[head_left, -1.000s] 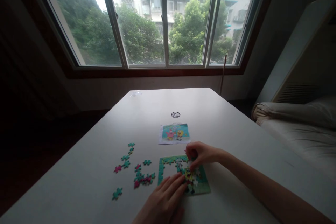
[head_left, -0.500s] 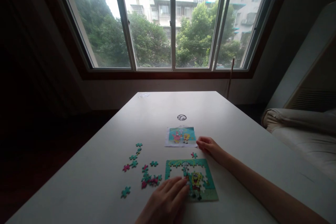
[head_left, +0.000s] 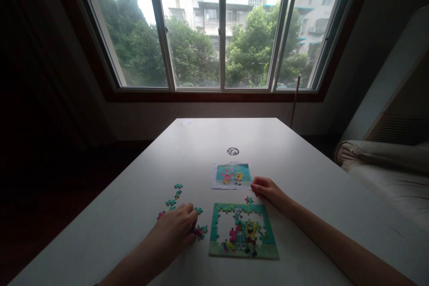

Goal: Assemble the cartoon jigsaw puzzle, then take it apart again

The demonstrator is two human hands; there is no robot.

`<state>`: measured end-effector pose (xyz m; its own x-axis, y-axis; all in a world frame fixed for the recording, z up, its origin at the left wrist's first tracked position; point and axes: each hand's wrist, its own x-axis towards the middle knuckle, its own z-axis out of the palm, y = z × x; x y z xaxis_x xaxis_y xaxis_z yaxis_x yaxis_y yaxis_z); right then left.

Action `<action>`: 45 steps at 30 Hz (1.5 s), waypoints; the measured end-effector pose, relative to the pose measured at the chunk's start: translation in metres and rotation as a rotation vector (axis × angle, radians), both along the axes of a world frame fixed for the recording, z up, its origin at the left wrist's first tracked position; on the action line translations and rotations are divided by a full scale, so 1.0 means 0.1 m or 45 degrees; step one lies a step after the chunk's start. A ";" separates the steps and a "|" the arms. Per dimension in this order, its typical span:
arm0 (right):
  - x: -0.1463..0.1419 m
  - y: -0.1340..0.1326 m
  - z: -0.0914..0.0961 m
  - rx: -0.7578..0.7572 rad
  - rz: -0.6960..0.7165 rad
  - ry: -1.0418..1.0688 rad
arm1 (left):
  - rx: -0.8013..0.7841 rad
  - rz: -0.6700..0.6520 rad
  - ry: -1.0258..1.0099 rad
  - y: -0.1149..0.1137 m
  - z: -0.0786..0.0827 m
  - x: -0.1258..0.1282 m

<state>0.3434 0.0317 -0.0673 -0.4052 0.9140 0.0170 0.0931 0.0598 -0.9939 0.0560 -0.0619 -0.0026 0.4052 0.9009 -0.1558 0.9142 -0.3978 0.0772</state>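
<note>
My left hand (head_left: 177, 223) is over the loose jigsaw pieces left of the puzzle, its fingers curled down and close together. Whatever lies under the fingertips is hidden. Dark pink and teal puzzle pieces (head_left: 201, 231) show just beyond them. The partly filled jigsaw puzzle (head_left: 244, 250) lies flat, with its green border, a yellow cartoon figure and white gaps inside. My right hand (head_left: 266, 189) is closed, thumb and fingers pinched at the lower right corner of a picture card (head_left: 232, 175) with the same cartoon figures. One loose pink and teal piece (head_left: 248, 199) sits between card and puzzle.
More loose pieces (head_left: 170, 203) trail away at the left on the white table (head_left: 301, 232). A round dark mark (head_left: 233, 151) is on the tabletop behind the card. Clear plastic (head_left: 184, 122) lies at the far left corner. A sofa (head_left: 385, 165) stands at right.
My left hand has moved left off the puzzle to the loose pieces, uncovering pink pieces in the puzzle's lower left. My right hand has stayed at the card's corner.
</note>
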 end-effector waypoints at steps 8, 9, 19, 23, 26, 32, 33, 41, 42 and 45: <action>-0.06 -0.16 0.04 0.452 0.176 -0.351 | 0.012 -0.003 -0.074 0.00 -0.03 -0.03; -0.07 -0.18 0.06 0.505 0.222 -0.383 | 0.020 -0.003 -0.091 0.00 -0.04 -0.02; -0.04 -0.13 0.07 0.396 0.360 -0.309 | 0.036 -0.087 -0.416 -0.02 -0.29 0.29; -0.06 -0.14 0.04 0.336 0.327 -0.246 | 0.054 -0.131 -0.486 0.03 -0.32 0.35; -0.06 -0.15 0.05 0.316 0.307 -0.247 | 0.043 -0.179 -0.497 0.04 -0.27 0.36; -0.06 -0.15 0.06 0.289 0.295 -0.262 | 0.046 -0.222 -0.419 0.09 -0.21 0.47; -0.06 -0.15 0.06 0.286 0.291 -0.261 | 0.045 -0.230 -0.400 0.10 -0.20 0.49; -0.06 -0.18 0.07 0.284 0.286 -0.247 | -0.013 -0.309 -0.299 0.17 -0.16 0.61; -0.06 -0.18 0.08 0.282 0.288 -0.246 | -0.013 -0.314 -0.297 0.18 -0.18 0.60; -0.07 -0.18 0.10 0.278 0.289 -0.251 | 0.030 -0.319 -0.354 0.19 -0.26 0.53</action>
